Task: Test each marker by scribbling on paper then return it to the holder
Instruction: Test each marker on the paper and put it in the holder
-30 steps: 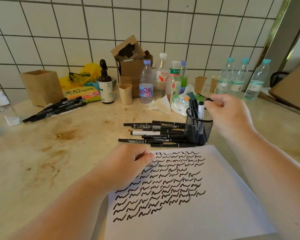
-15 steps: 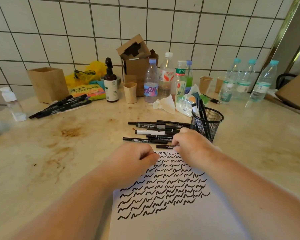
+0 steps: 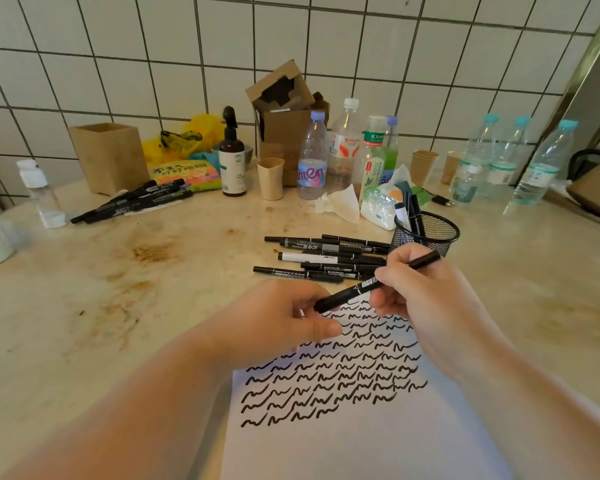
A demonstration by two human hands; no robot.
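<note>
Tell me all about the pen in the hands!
The pen is a slim black marker with a white printed label along its barrel. It looks like plastic. It is held above the paper, slanting from lower left up to upper right. The right hand grips its middle, and the left hand pinches its lower left end, seemingly the cap. The tip cannot be seen.

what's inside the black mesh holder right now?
Inside the black wire-mesh cup holder: a few upright markers, one white-barrelled with a dark cap, the others black. Mesh hides their lower ends, so an exact count is unclear.
</note>
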